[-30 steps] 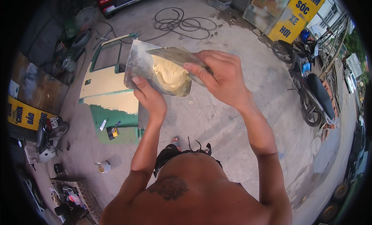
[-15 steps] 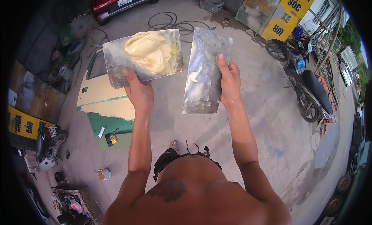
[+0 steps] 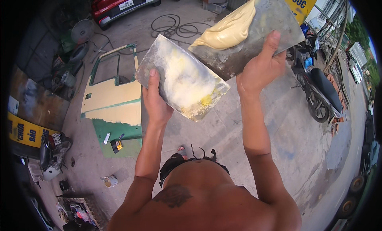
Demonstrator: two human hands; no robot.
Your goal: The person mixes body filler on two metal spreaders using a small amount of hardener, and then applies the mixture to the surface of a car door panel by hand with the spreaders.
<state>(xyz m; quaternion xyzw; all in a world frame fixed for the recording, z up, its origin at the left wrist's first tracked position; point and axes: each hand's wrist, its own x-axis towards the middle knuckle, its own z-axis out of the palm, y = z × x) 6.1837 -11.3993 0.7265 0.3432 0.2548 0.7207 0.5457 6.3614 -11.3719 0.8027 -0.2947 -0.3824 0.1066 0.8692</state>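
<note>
My left hand [image 3: 157, 101] grips a flat metal spreader plate [image 3: 179, 79] by its left edge, thumb on top. Its face carries a thin whitish smear with yellow stains toward one corner. My right hand [image 3: 262, 67] is closed on a second, larger-looking spreader plate [image 3: 278, 22], held higher and tilted. A thick mound of cream-coloured filler paste [image 3: 230, 30] sits on that right plate, reaching to its left edge. The two plates are close together, the right one's lower edge near the left one's upper right side. Fingers beneath both plates are mostly hidden.
A vehicle door panel [image 3: 113, 99], cream above and green below, lies to the left with a tube [image 3: 107, 138] and a small black-and-yellow box [image 3: 116, 146] on it. A tin [image 3: 110, 181] stands nearby. Hose coils [image 3: 175, 26], a red car [image 3: 123, 6] and a motorbike [image 3: 320, 91] surround the floor.
The filler mound has passed from the left plate onto the right one. My right hand has risen and tilted its plate; my left hand has turned its plate and shifted right.
</note>
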